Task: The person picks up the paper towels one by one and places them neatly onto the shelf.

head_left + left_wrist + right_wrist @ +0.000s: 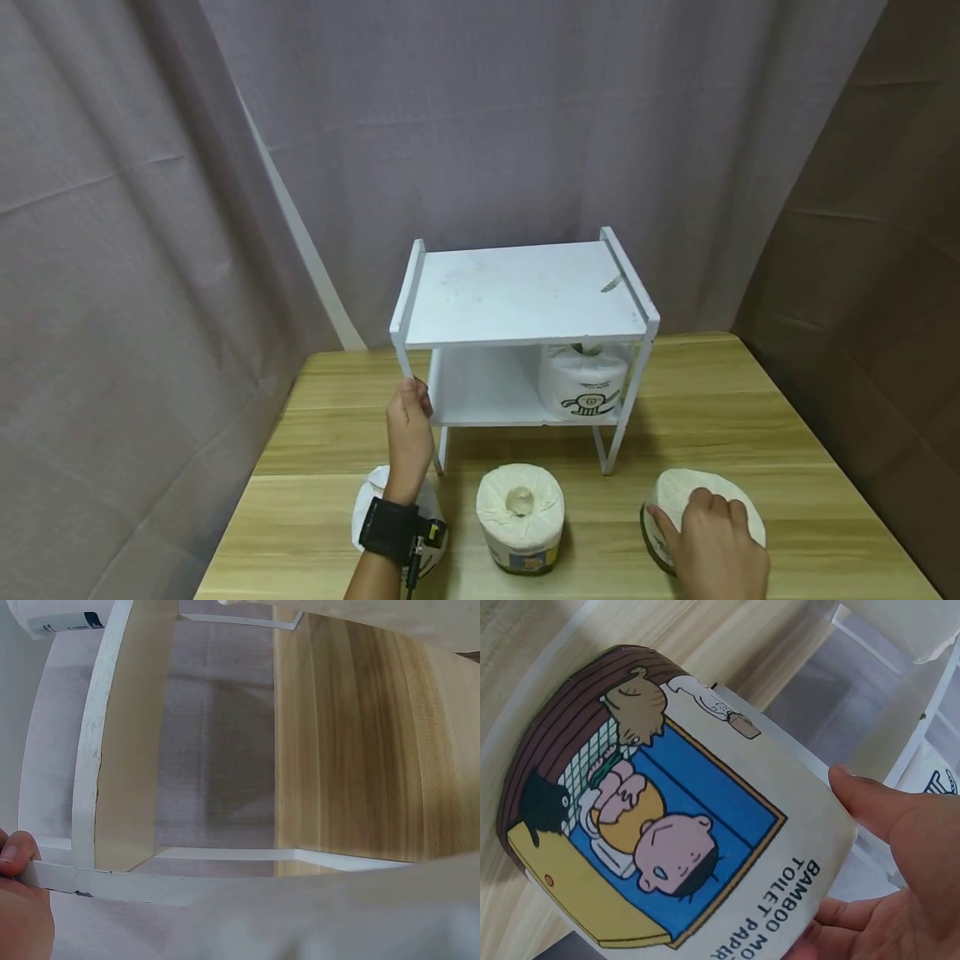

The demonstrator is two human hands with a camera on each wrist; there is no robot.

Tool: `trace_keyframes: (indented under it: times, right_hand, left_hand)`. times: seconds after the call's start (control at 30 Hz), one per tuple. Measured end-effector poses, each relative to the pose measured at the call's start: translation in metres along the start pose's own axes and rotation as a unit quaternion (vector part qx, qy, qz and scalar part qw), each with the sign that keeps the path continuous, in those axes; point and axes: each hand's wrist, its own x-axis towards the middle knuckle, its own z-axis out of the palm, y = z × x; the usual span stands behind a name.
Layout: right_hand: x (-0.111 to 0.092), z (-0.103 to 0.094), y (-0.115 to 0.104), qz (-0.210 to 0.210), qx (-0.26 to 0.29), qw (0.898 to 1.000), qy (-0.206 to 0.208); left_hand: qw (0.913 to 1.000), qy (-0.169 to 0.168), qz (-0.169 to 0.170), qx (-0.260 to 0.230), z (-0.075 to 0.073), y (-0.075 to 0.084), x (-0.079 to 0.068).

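My left hand (410, 425) grips the front left leg of a white two-tier shelf (517, 292); its fingertips curl round the leg in the left wrist view. At the right, my right hand (716, 546) holds a wrapped toilet paper roll (693, 487) by its top, thumb on one side and fingers on the other. In the right wrist view this toilet paper roll's wrapper (705, 795) shows a cartoon and printed lettering. Another toilet paper roll (521, 508) stands upright between the hands. A white-wrapped roll (367, 500) is partly hidden behind my left wrist.
On the shelf's lower tier, at its right end, sits a white toilet paper roll (585, 383) with a black printed figure. The shelf stands on a wooden table (330, 442). Grey curtains (487, 125) hang behind and at the left, with a brown one (877, 250) at the right.
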Motion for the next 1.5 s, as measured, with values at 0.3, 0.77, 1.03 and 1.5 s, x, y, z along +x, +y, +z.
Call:
trace_keyframes:
  times: [0.3,0.77,1.03,1.5]
  right_hand:
    - [0.004,-0.001,-0.005,0.052,-0.012,0.997,-0.057]
    - [-0.002,0.008,-0.001,0.075,-0.017,0.995,-0.07]
    - [-0.001,0.01,0.006,0.048,0.008,0.996,-0.068]
    - [0.01,-0.017,0.01,-0.055,0.051,0.997,-0.001]
  left_hand:
    - [1.0,0.001,0.003,-0.005,-0.001,0.002,0.002]
    - [0.9999,-0.002,0.001,-0.013,0.001,-0.001,-0.003]
    - [0.9998,0.0,0.004,-0.017,0.001,-0.001,-0.002]
    - [0.9998,0.002,0.007,-0.02,0.001,-0.001,-0.001]
